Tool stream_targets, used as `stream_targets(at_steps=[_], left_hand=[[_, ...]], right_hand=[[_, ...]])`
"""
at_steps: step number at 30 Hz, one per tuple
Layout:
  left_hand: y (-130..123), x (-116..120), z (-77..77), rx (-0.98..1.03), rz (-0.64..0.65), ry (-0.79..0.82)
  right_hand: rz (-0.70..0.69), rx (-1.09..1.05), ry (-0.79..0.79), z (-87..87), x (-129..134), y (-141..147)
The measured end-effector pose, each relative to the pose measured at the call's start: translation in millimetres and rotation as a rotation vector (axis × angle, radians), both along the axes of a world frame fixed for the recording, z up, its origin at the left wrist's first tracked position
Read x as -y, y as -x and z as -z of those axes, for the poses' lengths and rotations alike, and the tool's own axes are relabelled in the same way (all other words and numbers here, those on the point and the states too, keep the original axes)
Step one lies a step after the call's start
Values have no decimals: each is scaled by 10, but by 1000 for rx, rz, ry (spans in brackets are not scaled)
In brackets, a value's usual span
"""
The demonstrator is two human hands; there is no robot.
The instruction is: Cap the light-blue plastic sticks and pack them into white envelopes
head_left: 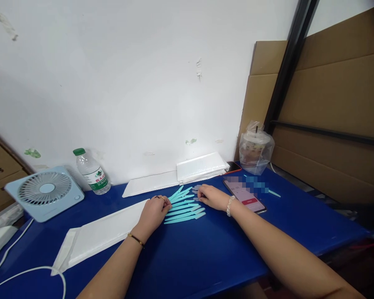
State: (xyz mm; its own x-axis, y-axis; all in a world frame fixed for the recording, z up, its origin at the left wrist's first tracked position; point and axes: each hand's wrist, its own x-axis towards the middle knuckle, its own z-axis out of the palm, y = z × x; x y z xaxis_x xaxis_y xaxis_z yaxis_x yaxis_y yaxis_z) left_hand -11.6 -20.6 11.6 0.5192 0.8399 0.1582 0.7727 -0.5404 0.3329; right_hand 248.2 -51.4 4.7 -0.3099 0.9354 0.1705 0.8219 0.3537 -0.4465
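Note:
Several thin turquoise sticks (183,210) with flat tips lie side by side in a fan on the blue table. My left hand (155,211) is closed at their left ends, its fingertips touching them; what it grips is partly hidden. Over the right end of the upper sticks, my right hand (213,197) has its fingers pressed together beside small greyish translucent pieces (195,190). Under my left hand's wrist side lies a long white padded envelope (106,232).
White envelopes (202,167) are stacked by the wall. A phone (246,197), another turquoise stick (274,193) and a bagged drink cup (256,149) are right. A bottle (95,174), blue fan (45,193) and white cable (11,247) are left. The table's front edge (237,284) is near.

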Motion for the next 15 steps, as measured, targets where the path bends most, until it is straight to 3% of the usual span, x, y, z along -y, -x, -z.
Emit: stream_targets(at_steps=[15], left_hand=[[-50, 53, -40, -8, 29, -51]], right_hand=[[-81, -130, 27, 5, 3, 60]])
